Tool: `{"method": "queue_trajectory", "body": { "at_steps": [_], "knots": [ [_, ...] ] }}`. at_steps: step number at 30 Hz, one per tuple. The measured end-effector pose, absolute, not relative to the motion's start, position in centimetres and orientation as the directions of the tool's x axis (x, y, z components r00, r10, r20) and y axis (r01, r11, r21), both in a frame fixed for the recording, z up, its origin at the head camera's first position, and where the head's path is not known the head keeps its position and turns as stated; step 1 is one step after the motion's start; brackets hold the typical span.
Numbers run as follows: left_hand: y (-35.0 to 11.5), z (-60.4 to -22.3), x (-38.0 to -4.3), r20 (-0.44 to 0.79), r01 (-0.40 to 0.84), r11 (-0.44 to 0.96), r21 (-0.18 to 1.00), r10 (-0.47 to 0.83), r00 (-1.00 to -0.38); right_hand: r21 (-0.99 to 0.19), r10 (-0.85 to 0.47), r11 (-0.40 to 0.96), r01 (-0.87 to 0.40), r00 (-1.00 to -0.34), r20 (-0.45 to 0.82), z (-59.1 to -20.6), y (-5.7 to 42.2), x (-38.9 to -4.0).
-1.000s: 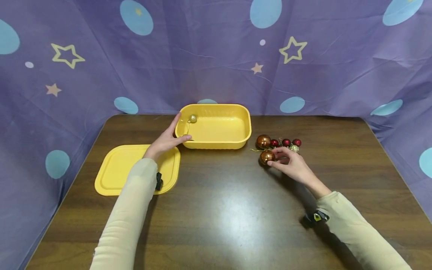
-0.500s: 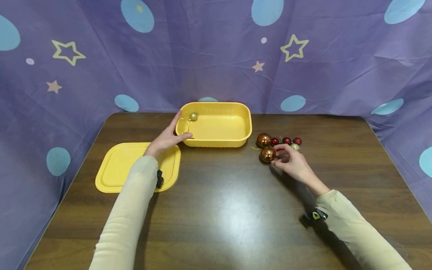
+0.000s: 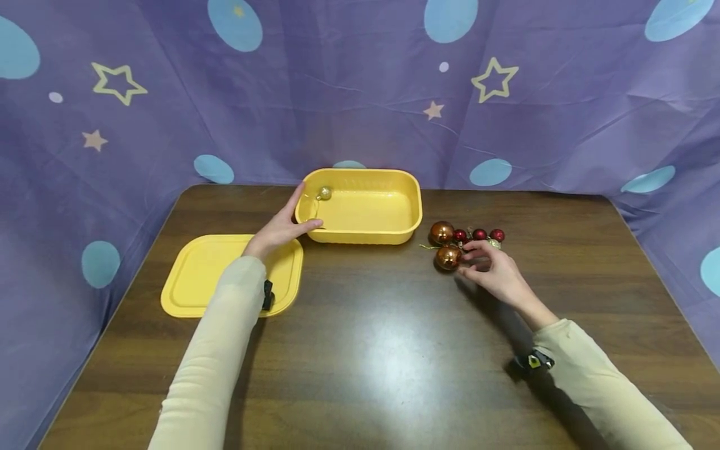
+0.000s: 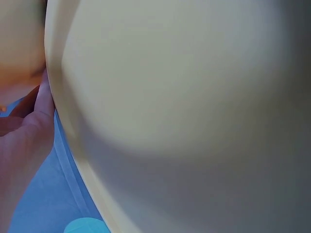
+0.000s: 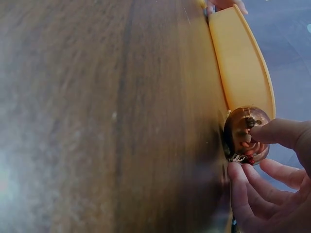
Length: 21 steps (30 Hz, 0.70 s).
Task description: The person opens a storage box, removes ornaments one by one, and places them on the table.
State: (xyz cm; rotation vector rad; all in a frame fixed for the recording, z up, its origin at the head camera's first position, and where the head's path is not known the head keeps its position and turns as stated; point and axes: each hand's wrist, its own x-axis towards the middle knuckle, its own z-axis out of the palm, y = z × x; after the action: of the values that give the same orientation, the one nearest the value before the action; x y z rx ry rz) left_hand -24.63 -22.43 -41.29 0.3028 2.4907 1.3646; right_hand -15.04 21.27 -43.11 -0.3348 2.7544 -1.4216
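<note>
One copper bauble [image 3: 448, 257], unmoved, right hand [image 3: 499, 276] eased rightward beside it

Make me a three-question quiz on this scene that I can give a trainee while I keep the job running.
1. Multiple choice: what shows inside the yellow tub?
A) a red ball
B) a gold ball
C) a blue ball

2. True or false: the yellow lid is fitted over the tub.

3. Short answer: which of the person's hands is beside the two copper balls?

Key:
1. B.
2. False: the yellow lid lies on the table, to the left of the tub, which is uncovered.
3. The right hand.
</note>
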Motion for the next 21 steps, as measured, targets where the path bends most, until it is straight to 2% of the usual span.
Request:
{"method": "queue_trajectory", "body": {
  "at_steps": [8,14,17,21],
  "knots": [
    [-21.5,-38.4,-23.2,-0.175,0.012,0.486,0.874,0.338,-0.925,-0.798,-0.195,0.567,-0.204,-0.975,0.111,-42.8,21.7,-14.6],
    [-21.8,-39.5,-23.8,-0.183,-0.002,0.488,0.873,0.325,-0.928,-0.816,-0.180,0.518,-0.257,-0.965,0.189,-41.8,21.8,-14.7],
    [-22.0,-40.2,-24.3,-0.192,-0.012,0.488,0.873,0.320,-0.928,-0.851,-0.201,0.443,-0.280,-0.957,0.210,-41.3,21.5,-15.1],
    [-21.5,-39.1,-23.9,-0.200,-0.015,0.486,0.874,0.330,-0.922,-0.908,-0.244,0.307,-0.284,-0.946,0.213,-40.5,20.2,-16.0]
  ]
}}
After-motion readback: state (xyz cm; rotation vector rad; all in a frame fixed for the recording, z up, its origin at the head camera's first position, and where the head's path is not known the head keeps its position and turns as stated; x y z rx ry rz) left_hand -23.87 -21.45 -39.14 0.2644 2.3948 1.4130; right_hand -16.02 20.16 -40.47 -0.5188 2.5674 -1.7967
